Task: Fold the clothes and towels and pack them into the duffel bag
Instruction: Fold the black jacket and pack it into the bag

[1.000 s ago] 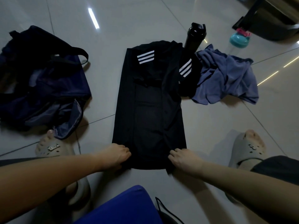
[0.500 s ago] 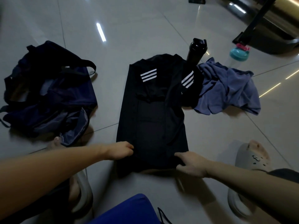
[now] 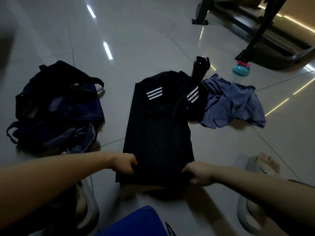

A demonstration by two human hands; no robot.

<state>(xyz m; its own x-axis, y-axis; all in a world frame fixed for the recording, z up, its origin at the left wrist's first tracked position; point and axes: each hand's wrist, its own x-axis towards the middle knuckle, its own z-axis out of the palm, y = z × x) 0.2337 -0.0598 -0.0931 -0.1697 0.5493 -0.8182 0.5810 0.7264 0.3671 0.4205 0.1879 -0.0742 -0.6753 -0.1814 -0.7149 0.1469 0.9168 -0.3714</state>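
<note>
A black shirt with white shoulder stripes lies on the tiled floor, its sides folded in to a long strip. My left hand grips the near left corner of its hem. My right hand grips the near right corner, and the hem is lifted off the floor. A dark navy duffel bag lies open and slumped to the left. A crumpled blue-grey towel lies to the right of the shirt.
A black bottle stands behind the shirt, and a teal-lidded bottle is farther right. Dark equipment legs stand at the back right. My feet in grey slippers flank the shirt. Blue fabric is at the bottom.
Both hands have closed on the hem corners and raised the near edge of the shirt off the floor. The camera has tilted up and back.
</note>
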